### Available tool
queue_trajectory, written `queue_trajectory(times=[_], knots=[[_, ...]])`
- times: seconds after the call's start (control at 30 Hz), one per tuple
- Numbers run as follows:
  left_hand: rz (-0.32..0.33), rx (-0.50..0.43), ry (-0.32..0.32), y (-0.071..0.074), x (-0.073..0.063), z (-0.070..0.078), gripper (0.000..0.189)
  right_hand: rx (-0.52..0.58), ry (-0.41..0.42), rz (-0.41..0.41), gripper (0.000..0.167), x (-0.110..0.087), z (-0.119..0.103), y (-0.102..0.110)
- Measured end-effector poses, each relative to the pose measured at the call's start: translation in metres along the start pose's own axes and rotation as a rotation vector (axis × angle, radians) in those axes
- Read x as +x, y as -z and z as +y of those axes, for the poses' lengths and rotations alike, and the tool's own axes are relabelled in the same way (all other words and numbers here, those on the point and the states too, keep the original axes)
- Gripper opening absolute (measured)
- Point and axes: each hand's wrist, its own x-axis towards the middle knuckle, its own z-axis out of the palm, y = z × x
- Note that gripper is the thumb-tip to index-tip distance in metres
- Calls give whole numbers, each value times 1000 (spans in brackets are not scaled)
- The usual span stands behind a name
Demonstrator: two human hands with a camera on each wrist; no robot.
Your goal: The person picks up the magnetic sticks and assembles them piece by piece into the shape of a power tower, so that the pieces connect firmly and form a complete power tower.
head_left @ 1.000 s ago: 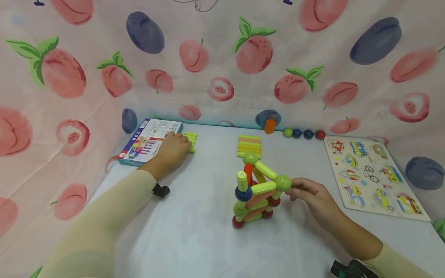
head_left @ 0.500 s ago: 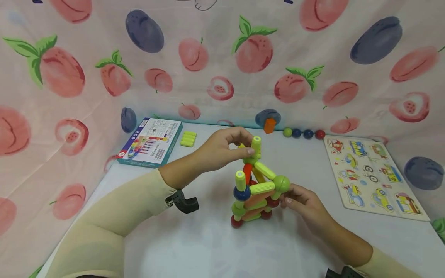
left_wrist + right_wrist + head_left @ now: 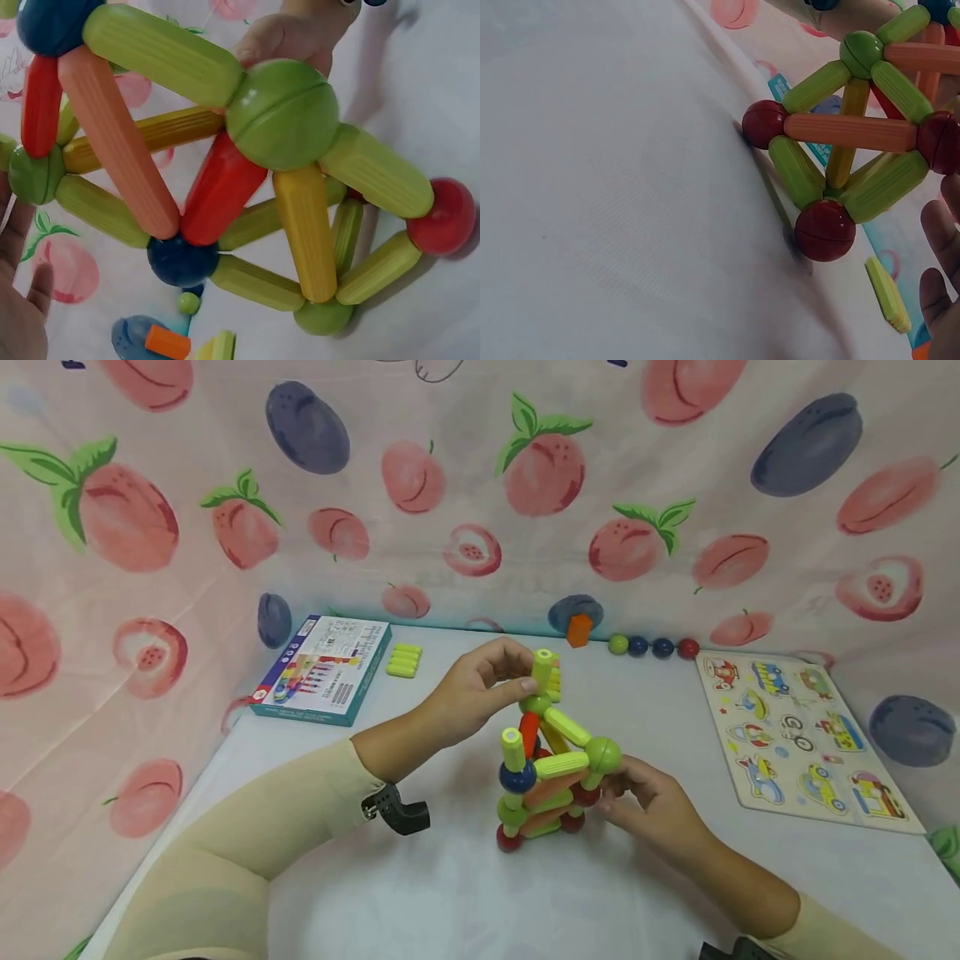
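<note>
A frame of magnetic building sticks and balls (image 3: pixel 551 793) stands mid-table, with red balls at its foot. At its back corner, my left hand (image 3: pixel 480 685) pinches an upright yellow-green stick (image 3: pixel 542 672) on a green ball (image 3: pixel 535 704). Another upright stick (image 3: pixel 512 745) tops the blue ball (image 3: pixel 517 778) at the front left corner. My right hand (image 3: pixel 660 806) holds the frame's right side, thumb and fingers curled at a red ball (image 3: pixel 585 795) below a large green ball (image 3: pixel 603 755). The frame covers some fingertips.
A boxed set (image 3: pixel 322 668) lies at the back left beside several yellow-green sticks (image 3: pixel 404 661). More sticks (image 3: pixel 555 677) lie behind the frame. Balls in a row (image 3: pixel 662 647) and an orange block (image 3: pixel 579 631) sit by the back cloth. A picture puzzle board (image 3: pixel 806 739) lies right.
My left hand has come from the sticks by the box to the frame's back corner, bringing a stick onto the green ball there. My right hand has shifted slightly lower along the frame.
</note>
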Motion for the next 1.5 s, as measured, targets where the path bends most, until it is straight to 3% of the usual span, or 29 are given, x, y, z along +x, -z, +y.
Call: queue_trajectory(times=[0.17,0.37,0.5,0.67,0.73,0.87,1.0,1.13,1.23,1.37,1.5], knots=[[16,-20,-18,0,-3,-1,17,-38,-44,17,32,1,-1,-2],[-3,49,-8,-1,1,0,19,-55,-70,24,33,0,-2,-2],[7,89,-2,-2,3,0,20,-54,-85,26,43,-1,-1,-1],[-2,5,15,-1,-1,-7,27,-90,-96,25,53,0,-1,-2],[-13,0,44,1,-5,-10,31,-106,-86,28,50,1,-1,-3],[-31,121,49,9,-16,-11,29,-115,-99,55,35,8,-1,0],[-47,160,-29,14,-28,-12,24,-78,-197,36,25,25,1,7],[-60,168,-144,10,-43,-12,25,38,-278,-37,33,52,3,7],[-60,198,-237,1,-51,-9,32,143,-249,-153,36,74,7,0],[-60,244,-324,-12,-57,-7,41,281,-141,-292,30,94,17,-7],[-50,279,-363,-19,-58,-5,43,391,-60,-320,34,101,27,-10]])
